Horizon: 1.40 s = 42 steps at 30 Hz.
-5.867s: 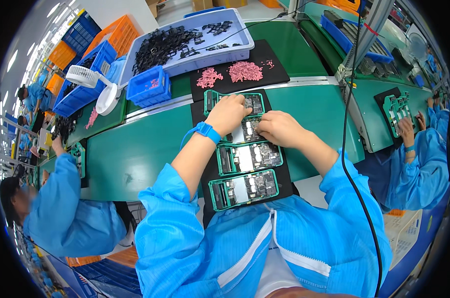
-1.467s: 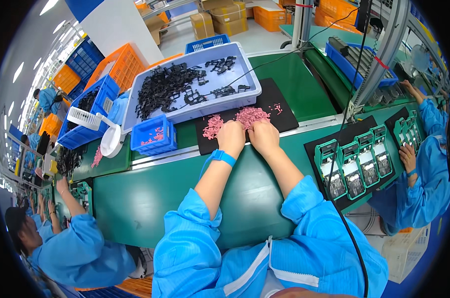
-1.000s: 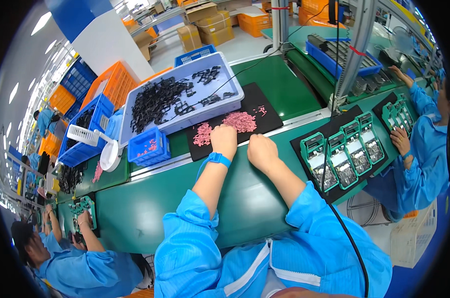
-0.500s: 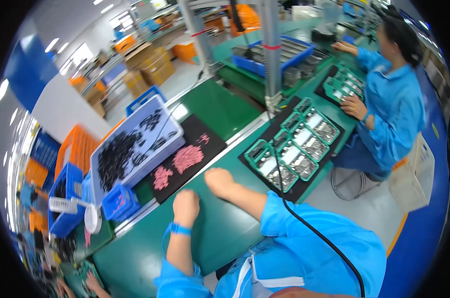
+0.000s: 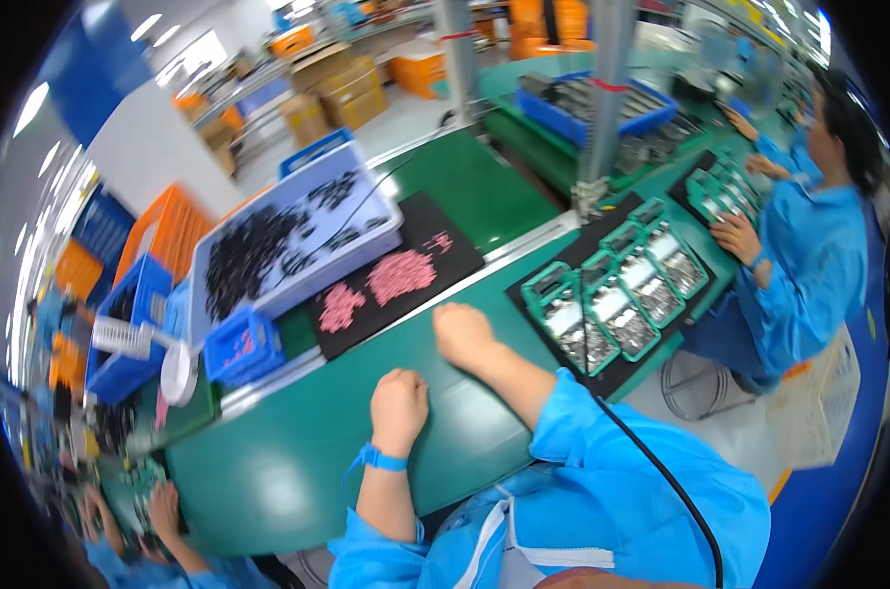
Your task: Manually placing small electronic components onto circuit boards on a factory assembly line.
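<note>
My left hand rests on the green tabletop, curled into a fist, with a blue band round its wrist. Ahead and to its right lies my right hand, also closed, knuckles away from me. Nothing shows in either hand, and the two are apart. Just beyond them, on a black mat, are heaps of small pink pieces. To the right of my right hand, a row of green frames with silvery metal parts sits on another dark mat.
A pale bin of black parts stands far left, beside a small blue bin and a white strainer. A metal post rises at the back. A co-worker sits at right; another person's hands show lower left. A black cable crosses my sleeve.
My view has turned, so the bench, bins and mats sit further right in the picture. Both hands stay closed on the tabletop. The co-worker's hands at lower left show more fully.
</note>
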Tool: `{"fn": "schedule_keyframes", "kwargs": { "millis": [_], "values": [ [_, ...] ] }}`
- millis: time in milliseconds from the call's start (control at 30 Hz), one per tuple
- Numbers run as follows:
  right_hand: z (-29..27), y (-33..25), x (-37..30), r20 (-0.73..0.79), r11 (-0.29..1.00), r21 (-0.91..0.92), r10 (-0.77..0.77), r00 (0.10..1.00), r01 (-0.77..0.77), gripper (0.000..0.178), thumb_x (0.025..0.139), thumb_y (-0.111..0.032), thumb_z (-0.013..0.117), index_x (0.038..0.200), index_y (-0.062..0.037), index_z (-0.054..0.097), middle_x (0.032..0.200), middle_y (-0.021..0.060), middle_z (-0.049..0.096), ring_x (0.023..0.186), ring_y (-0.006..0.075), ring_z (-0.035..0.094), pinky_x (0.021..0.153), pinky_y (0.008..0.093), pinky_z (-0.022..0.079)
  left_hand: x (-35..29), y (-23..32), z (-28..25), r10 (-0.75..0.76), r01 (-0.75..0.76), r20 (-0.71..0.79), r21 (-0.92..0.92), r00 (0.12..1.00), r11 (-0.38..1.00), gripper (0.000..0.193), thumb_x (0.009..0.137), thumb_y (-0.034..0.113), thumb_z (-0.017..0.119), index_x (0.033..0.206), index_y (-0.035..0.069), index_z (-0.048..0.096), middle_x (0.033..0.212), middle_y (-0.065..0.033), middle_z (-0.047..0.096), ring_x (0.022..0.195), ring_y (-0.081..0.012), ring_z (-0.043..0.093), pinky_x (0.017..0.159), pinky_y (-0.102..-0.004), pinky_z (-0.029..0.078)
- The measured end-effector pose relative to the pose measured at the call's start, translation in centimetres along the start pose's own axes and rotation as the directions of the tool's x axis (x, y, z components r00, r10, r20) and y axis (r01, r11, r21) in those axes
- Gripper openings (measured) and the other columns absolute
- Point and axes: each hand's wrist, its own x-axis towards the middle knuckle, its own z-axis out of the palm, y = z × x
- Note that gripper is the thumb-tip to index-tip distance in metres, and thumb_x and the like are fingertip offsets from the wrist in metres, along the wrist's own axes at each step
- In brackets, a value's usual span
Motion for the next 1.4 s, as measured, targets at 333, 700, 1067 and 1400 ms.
{"fn": "schedule_keyframes", "kwargs": {
  "millis": [333,700,1067,1400],
  "values": [
    [1.2,-2.0,-1.6,-0.082,0.859,0.49,-0.126,0.989,0.15,0.005,0.089,-0.006,0.055,0.09,-0.001,0.053,0.079,0.0152,0.064,0.072,0.0318,0.065,0.067,0.0387,0.052,0.0,-1.3,0.4,-0.184,0.153,-0.193,-0.164,0.964,0.975,0.005,0.079,0.007,0.064,0.079,0.003,0.061,0.081,-0.0148,0.061,0.08,-0.0354,0.06,0.071,-0.0444,0.048],
    [2.9,-2.3,-1.6,-0.053,0.616,0.78,-0.115,0.992,0.113,0.003,0.093,-0.005,0.051,0.092,-0.0018,0.052,0.077,0.0125,0.065,0.066,0.0205,0.066,0.061,0.0322,0.053,0.3,-2.2,1.2,-0.22,0.141,-0.314,-0.253,0.924,0.957,0.003,0.078,0.007,0.064,0.078,0.004,0.062,0.082,-0.0135,0.062,0.083,-0.0336,0.06,0.072,-0.0435,0.048],
    [3.1,-0.7,-0.7,-0.187,0.789,0.578,-0.121,0.975,0.209,0.006,0.088,-0.005,0.056,0.086,-0.0006,0.054,0.08,0.0148,0.058,0.074,0.0287,0.058,0.069,0.0359,0.047,-9.1,5.5,-5.7,-0.35,0.311,0.118,-0.762,0.929,0.568,0.007,0.087,0.008,0.065,0.09,0.001,0.063,0.084,-0.0043,0.061,0.074,-0.0107,0.056,0.067,-0.0268,0.047],
    [2.7,-0.3,-0.9,-0.132,0.802,0.577,-0.091,0.987,0.151,0.005,0.091,-0.005,0.054,0.087,-0.0014,0.055,0.075,0.0077,0.056,0.067,0.0163,0.053,0.064,0.029,0.045,-21.5,-10.7,-21.6,-0.718,0.338,-0.33,-0.712,0.614,0.616,0.008,0.089,0.01,0.063,0.09,0.003,0.064,0.083,-0.0008,0.063,0.079,-0.0069,0.057,0.07,-0.0224,0.047]
  ]
}}
